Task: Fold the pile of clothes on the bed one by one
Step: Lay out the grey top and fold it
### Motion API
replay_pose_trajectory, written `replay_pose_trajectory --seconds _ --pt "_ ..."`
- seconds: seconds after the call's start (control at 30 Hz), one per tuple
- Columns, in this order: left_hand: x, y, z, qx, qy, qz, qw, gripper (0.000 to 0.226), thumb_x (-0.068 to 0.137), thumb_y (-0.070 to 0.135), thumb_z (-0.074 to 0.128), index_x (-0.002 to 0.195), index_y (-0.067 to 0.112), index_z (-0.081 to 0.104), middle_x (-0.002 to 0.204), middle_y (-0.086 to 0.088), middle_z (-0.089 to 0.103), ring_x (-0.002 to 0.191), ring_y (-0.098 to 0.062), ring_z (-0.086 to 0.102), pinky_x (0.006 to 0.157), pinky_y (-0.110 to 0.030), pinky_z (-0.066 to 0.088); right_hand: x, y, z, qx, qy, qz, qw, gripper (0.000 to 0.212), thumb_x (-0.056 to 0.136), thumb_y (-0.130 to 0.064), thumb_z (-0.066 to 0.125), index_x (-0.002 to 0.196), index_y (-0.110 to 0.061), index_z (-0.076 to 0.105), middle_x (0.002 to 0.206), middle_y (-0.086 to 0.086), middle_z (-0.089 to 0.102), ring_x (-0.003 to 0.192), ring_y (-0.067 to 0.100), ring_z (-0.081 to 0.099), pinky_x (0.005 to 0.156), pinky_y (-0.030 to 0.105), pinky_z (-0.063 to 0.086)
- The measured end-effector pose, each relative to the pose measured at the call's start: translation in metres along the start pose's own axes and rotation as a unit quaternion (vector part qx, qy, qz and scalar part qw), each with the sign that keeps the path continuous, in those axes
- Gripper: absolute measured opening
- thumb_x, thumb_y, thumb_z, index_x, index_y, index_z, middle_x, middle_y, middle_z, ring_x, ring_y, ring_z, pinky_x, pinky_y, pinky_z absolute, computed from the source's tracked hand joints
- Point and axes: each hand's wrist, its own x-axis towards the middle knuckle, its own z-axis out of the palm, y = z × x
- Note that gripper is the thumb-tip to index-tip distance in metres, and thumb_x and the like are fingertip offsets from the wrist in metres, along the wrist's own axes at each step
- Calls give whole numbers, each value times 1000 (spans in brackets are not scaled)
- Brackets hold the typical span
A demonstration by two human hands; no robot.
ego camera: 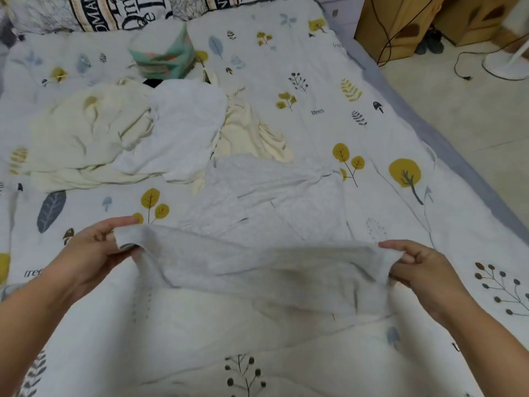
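While the pile [137,133] lies beyond, left hand [94,247] and right hand [423,267] each pinch an edge of the grey garment [257,267] over the bed [372,110].

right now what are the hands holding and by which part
Both hold the grey garment by its near edge: left hand pinches the left corner, right hand the right corner.

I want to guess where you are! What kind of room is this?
Most likely a bedroom. There is a bed with a leaf-print cover, pillows at its head, and a pile of clothes waiting to be folded.
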Motion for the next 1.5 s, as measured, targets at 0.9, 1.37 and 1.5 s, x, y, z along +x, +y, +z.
replay_pose_trajectory --seconds 0.9,1.37,1.5 --pt "146 -70 94 471 174 80 861 46 89 27 55 120 -6 45 124 -30 45 116 -43 41 95 -49 36 133 45 94 -411 223 -67 882 52 89 -19 53 138 -8 37 132 25 40 121 39 38 100 47 33" --pt "115 -79 69 393 198 47 897 33 94 23 48 117 -1 50 102 -28 62 97 -44 54 78 -41 37 110 46 48 -343 238 -9 908 40 96 -33 47 67 -7 38 61 5 40 60 23 38 54 34 23" --pt "95 -93 56 442 164 45 881 27 93 23 51 110 2 52 99 -27 64 94 -45 57 71 -39 36 100 57 23 -413 173 58 892 46 92 -39 51 67 -2 46 71 14 56 66 28 50 55 34 30"
